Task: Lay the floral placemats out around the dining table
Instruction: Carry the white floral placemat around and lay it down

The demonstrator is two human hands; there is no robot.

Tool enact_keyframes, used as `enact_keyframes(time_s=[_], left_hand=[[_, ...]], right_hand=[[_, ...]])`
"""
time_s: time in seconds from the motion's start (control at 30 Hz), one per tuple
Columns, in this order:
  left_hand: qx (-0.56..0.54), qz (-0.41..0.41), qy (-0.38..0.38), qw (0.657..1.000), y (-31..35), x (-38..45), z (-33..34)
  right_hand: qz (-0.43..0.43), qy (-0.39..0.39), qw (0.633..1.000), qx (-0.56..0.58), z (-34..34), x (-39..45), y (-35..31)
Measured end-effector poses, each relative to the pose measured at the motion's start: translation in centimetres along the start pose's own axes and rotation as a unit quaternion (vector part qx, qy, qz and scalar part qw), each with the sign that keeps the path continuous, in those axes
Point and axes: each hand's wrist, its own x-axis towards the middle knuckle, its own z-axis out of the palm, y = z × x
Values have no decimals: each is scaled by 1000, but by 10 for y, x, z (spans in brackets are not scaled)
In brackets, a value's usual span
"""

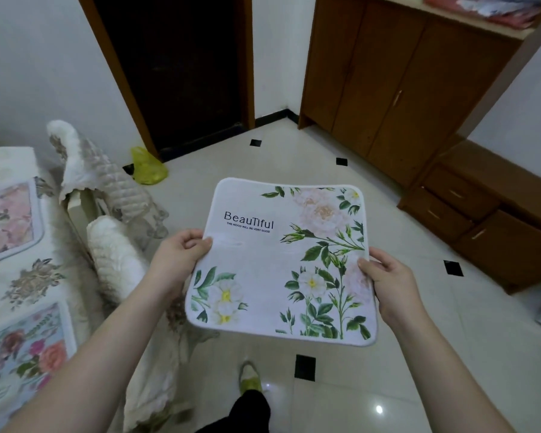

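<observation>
We hold a white floral placemat [281,264] in the air in front of us, above the tiled floor [341,385] and to the right of the bench [28,276]. It lies nearly flat, face up, with the word "Beautiful" printed near its far left corner and pink and white flowers with green leaves along its right side and near left corner. Our left hand [177,257] grips the mat's left edge, thumb curled on top and fingers underneath. Our right hand [388,282] grips the right edge in the same way, thumb on the printed face.

At the left edge of the view the bench wears a pale embroidered cloth. Two other mats lie flat on it: a pink floral mat [7,220] farther from us and a light blue floral mat [22,354] nearer to us, well apart from the one we hold. Two chairs with fluffy white covers [113,245] stand just beside the bench. A yellow plastic bag [147,167] sits on the floor near the dark doorway [175,67]. Brown wooden cabinets [403,89] line the right wall.
</observation>
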Motion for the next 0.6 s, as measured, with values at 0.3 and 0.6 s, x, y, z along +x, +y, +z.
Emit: enact_keyframes(time_s=[0.3, 0.6], left_hand=[[-22, 2, 14, 1000, 32, 102, -19], [12, 21, 48, 999, 68, 180, -27]], right_hand=[[8, -16, 999, -26, 76, 93, -43], [-4, -48, 998, -37, 131, 173, -77]])
